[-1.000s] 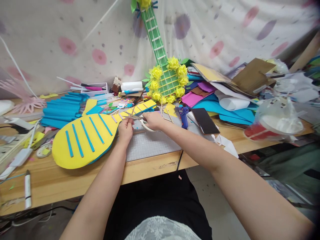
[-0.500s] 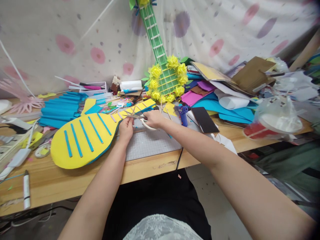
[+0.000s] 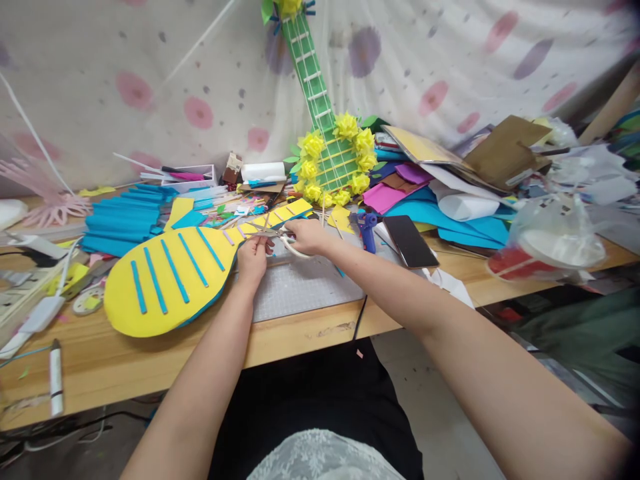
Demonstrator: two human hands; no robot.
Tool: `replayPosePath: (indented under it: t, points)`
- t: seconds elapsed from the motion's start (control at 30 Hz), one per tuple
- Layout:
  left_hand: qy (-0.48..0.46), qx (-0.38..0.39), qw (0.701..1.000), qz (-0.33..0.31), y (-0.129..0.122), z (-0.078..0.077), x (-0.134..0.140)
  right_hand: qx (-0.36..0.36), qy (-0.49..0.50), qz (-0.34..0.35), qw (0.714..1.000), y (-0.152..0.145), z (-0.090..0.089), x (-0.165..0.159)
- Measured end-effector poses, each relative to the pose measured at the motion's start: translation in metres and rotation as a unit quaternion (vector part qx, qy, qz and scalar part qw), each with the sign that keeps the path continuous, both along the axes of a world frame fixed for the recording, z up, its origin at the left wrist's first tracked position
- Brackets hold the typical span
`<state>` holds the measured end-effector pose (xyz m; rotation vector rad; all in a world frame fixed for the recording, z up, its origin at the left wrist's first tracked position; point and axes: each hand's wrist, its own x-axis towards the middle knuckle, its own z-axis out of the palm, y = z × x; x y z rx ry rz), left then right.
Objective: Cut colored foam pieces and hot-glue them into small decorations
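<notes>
My right hand is closed around the white handles of a pair of scissors, whose metal blades point left. Close to the blade tips, my left hand is pinched; whatever lies between its fingers is too small to make out. Just beyond both hands lies a yellow paper lute-shaped piece with a blue edge. Blue strips cross its round body, and short pinkish strips cross its narrow neck, which runs behind the scissors. Beneath my hands is a grey gridded cutting mat.
A green paper instrument ringed with yellow flowers leans at the back. A blue glue gun and a black phone lie right. Folded blue paper is left; a bagged red-and-white tub stands far right. A marker lies near the front edge.
The whole view has shifted slightly, so things at the left sit a little further right. The scissor blades look closer together; both hands keep nearly the same place.
</notes>
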<state>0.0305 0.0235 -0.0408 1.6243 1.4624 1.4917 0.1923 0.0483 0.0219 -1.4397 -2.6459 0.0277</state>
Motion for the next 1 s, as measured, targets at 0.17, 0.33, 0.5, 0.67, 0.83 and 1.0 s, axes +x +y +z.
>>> replayPosePath:
  t: [0.17,0.33,0.5,0.67,0.83,1.0]
  points:
    - [-0.013,-0.005,1.000,-0.023,0.0004,-0.0005,-0.0007,-0.004,-0.014,-0.008,1.000,-0.0015,0.0028,0.0006]
    - [-0.016,-0.009,0.999,-0.038,-0.0009,-0.0011,-0.0001,-0.004,-0.031,-0.028,0.999,-0.0034,0.0023,-0.0004]
    - [0.021,-0.012,1.000,0.011,-0.0039,0.0002,0.0019,-0.012,-0.039,-0.032,0.999,-0.0035,0.0011,-0.0027]
    - [0.019,-0.007,1.000,-0.011,-0.0033,0.0008,0.0011,-0.004,-0.008,0.006,1.000,-0.0015,0.0012,0.0001]
    - [0.009,-0.017,0.999,-0.040,-0.0024,0.0015,0.0004,0.013,-0.002,0.029,0.999,0.0010,0.0024,0.0038]
    - [0.033,-0.004,0.999,-0.030,-0.0034,0.0009,-0.0011,0.005,-0.017,-0.003,1.000,-0.0023,0.0031,0.0013]
